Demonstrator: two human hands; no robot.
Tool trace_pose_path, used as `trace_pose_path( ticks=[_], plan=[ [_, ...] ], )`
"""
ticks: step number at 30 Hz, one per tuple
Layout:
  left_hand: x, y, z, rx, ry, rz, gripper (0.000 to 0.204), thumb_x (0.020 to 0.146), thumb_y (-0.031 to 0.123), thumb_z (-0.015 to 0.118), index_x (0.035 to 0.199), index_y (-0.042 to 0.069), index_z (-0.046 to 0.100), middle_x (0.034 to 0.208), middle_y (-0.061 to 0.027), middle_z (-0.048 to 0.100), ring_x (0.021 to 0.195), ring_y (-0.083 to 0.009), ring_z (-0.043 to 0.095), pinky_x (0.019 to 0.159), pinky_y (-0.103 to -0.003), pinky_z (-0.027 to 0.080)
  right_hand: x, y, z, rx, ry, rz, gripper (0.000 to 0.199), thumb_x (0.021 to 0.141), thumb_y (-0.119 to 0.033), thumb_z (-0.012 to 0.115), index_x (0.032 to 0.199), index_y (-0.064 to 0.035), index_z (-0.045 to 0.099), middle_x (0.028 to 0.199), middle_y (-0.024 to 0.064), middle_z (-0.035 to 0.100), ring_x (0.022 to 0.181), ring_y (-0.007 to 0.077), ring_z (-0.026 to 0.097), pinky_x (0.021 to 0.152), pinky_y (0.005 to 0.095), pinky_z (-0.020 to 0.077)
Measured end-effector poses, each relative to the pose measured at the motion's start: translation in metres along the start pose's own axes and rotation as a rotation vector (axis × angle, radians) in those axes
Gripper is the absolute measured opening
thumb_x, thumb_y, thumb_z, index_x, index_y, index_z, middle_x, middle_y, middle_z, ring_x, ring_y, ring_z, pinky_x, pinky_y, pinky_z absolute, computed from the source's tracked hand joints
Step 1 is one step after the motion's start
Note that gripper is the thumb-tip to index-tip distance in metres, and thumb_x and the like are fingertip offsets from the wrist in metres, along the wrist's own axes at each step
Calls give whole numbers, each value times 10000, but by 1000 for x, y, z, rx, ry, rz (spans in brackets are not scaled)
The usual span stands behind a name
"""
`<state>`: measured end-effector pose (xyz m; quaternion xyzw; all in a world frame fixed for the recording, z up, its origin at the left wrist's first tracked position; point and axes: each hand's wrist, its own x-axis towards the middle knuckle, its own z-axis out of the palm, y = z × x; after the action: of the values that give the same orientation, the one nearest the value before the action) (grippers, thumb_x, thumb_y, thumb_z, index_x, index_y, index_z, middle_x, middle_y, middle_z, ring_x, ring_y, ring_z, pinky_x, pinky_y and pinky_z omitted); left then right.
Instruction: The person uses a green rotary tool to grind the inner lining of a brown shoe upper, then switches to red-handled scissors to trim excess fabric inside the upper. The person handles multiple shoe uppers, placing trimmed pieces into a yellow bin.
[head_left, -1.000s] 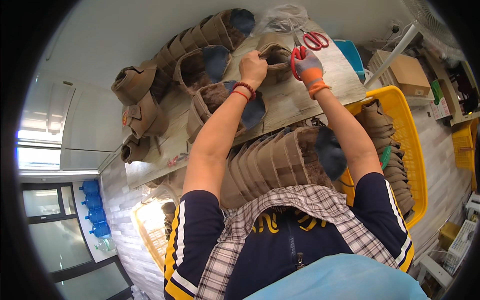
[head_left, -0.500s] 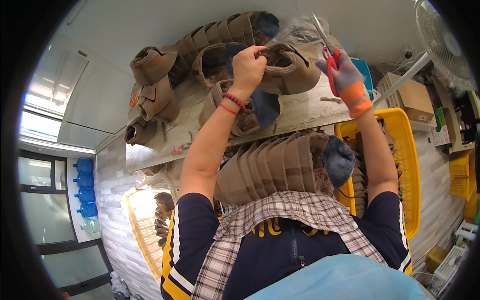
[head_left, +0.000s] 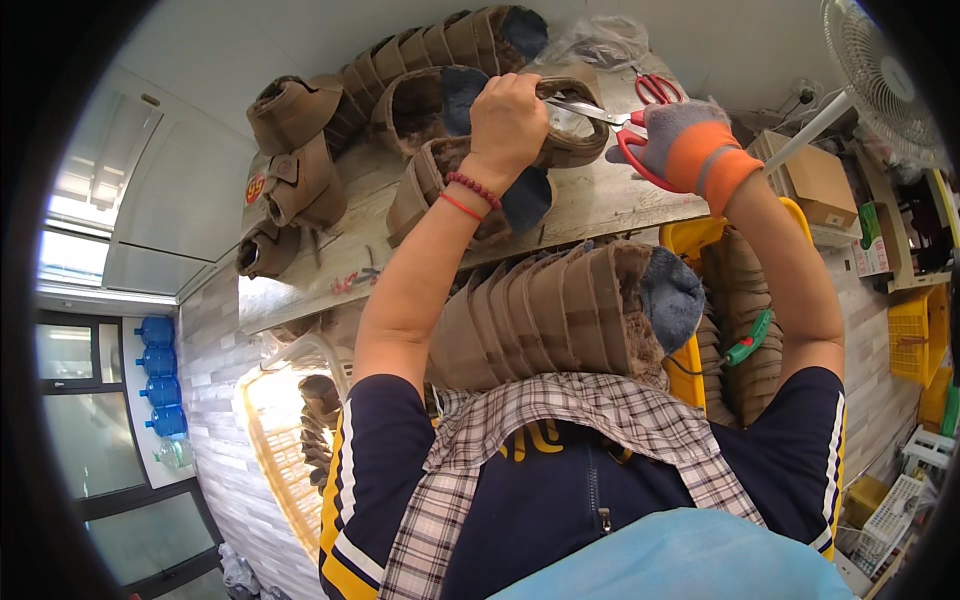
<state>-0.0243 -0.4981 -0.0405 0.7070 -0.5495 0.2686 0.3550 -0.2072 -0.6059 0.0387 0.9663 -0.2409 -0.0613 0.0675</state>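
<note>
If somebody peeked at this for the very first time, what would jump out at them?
Probably the right hand in its grey and orange glove, gripping red-handled scissors near the top middle. Their blades point at a brown fuzzy shoe piece that the bare left hand holds on the wooden table. Below, a long stack of brown shoe pieces lies across the person's lap.

Both arms reached forward, elbows bent. The bare left hand (head_left: 512, 112) was curled shut in a grip, beaded bands at its wrist. The gloved right hand (head_left: 690, 145) was clenched, fingers closed.
</note>
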Motion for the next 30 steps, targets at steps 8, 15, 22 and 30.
trace_pose_path(
  ticks=[8,15,22,30],
  plan=[
    [-2,-1,-1,9,-14,27,214,751,42,526,921,-18,642,821,-152,612,807,-319,581,744,-406,481,16,5,18,29,119,-59,424,870,-412,451,837,-62,689,785,143,679,701,297,652,664,386,522],
    [-3,-2,2,-7,-4,16,218,749,41,525,925,-12,642,814,-147,612,806,-315,583,741,-403,481,5,10,15,38,147,-61,447,869,-457,465,903,-65,678,807,137,678,719,296,649,674,378,511],
    [-2,-15,-1,-118,21,-144,231,768,63,540,956,-2,656,845,-151,646,765,-297,619,709,-375,498,2,44,49,423,258,163,566,811,-592,541,997,-67,638,860,147,665,821,317,637,719,374,493],
    [-4,-10,-6,-56,58,-75,235,770,43,530,968,6,652,864,-137,641,820,-291,605,742,-378,489,-27,18,55,352,572,80,581,779,-622,564,994,-89,645,883,121,677,818,289,648,710,348,507]
  ],
)
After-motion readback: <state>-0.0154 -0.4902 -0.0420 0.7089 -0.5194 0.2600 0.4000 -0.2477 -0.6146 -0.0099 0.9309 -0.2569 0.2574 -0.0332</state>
